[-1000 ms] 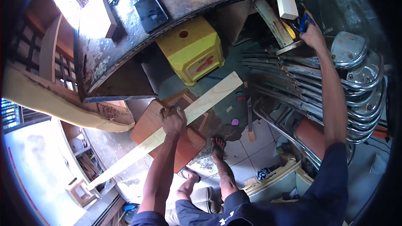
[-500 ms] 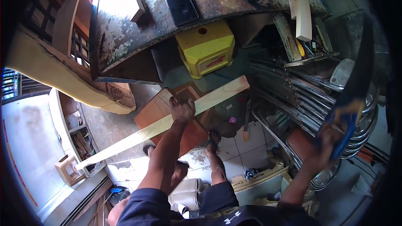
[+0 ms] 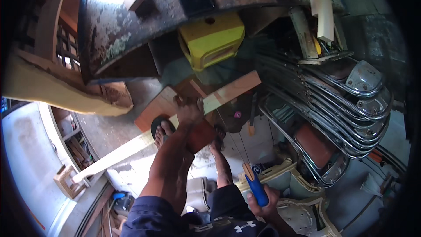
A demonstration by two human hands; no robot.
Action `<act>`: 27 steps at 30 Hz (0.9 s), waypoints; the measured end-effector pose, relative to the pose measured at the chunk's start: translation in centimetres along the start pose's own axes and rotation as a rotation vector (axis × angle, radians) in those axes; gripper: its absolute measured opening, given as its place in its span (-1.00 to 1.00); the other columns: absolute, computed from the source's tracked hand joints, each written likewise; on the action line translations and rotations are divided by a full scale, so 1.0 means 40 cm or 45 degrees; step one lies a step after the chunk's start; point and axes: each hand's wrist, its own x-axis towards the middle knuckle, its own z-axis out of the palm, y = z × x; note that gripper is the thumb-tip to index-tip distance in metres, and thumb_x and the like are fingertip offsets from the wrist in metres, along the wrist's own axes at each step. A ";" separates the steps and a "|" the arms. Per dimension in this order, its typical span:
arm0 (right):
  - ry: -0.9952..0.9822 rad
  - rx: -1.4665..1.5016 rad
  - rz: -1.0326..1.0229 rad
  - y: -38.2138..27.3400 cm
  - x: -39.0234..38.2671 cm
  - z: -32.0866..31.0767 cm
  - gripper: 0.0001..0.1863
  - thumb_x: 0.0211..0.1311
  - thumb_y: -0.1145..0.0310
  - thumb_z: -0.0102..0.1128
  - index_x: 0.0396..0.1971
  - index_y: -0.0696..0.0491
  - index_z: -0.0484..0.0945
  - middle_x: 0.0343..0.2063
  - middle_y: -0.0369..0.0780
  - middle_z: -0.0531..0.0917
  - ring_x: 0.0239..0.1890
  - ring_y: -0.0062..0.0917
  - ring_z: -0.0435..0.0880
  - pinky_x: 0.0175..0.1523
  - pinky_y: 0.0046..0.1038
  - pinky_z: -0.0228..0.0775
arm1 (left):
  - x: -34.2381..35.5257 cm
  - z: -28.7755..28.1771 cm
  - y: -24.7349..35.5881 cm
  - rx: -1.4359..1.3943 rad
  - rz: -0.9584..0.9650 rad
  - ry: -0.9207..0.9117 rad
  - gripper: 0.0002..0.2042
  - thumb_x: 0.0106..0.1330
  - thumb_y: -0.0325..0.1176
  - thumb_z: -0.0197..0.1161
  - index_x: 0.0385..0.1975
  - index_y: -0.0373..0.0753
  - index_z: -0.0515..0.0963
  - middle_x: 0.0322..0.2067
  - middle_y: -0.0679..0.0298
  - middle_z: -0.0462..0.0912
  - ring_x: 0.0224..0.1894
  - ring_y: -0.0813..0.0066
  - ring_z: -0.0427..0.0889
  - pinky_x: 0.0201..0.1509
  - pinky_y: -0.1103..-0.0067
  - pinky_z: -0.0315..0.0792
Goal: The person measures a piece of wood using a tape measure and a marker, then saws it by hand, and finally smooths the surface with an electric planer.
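Note:
A long pale plank lies slantwise over a reddish-brown wooden piece, its low end to the left. My left hand grips the plank near the middle and presses it down. Beside that hand, a sandalled foot rests on the plank. In my right hand is the blue handle of a handsaw. Its thin blade, seen nearly edge-on, runs up to the plank just right of my left hand. Whether its teeth have entered the wood, I cannot tell.
A yellow plastic stool stands under the worn workbench. Stacked chrome-framed chairs fill the right side. A wooden-handled tool lies on the floor. At left are a curved foam-edged panel and a woven-edged box.
My right hand has brought the saw from the raised right side down and left to the plank. My foot has come up onto the plank. The left hand keeps its hold.

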 end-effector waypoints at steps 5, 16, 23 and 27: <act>0.003 0.103 -0.088 0.009 0.031 0.056 -0.78 -0.06 0.34 0.40 -0.55 0.05 0.49 -0.69 -0.21 0.45 -0.75 -0.30 0.48 -0.59 -0.36 0.36 | 0.007 -0.003 -0.005 -0.043 -0.016 0.012 -0.65 0.46 -0.11 0.02 -0.34 -0.17 0.70 -0.39 0.20 0.74 -0.23 0.25 0.68 0.32 0.03 0.10; -0.083 0.219 0.216 0.025 0.039 0.075 -0.75 -0.04 0.33 0.38 -0.54 0.11 0.48 -0.73 -0.17 0.50 -0.72 -0.25 0.57 -0.54 -0.31 0.44 | 0.006 0.004 -0.003 -0.050 -0.039 0.048 -0.62 0.43 -0.07 0.06 -0.46 -0.15 0.70 -0.49 0.23 0.72 -0.28 0.28 0.69 0.32 0.02 0.12; -0.172 0.261 0.216 -0.029 0.068 0.019 -0.80 0.06 0.36 0.35 -0.43 0.15 0.55 -0.65 -0.12 0.60 -0.63 -0.24 0.66 -0.49 -0.29 0.49 | 0.001 0.007 -0.007 0.023 -0.039 0.055 -0.62 0.42 -0.04 0.07 -0.47 -0.14 0.70 -0.48 0.22 0.73 -0.26 0.28 0.70 0.33 0.05 0.14; -0.138 0.281 0.280 -0.001 0.209 0.137 -0.85 0.07 0.39 0.26 -0.48 0.14 0.51 -0.71 -0.23 0.49 -0.68 -0.48 0.53 -0.51 -0.36 0.37 | 0.009 0.004 0.009 -0.022 -0.076 -0.032 -0.61 0.41 -0.04 0.08 -0.48 -0.15 0.70 -0.48 0.21 0.73 -0.25 0.26 0.69 0.34 0.06 0.12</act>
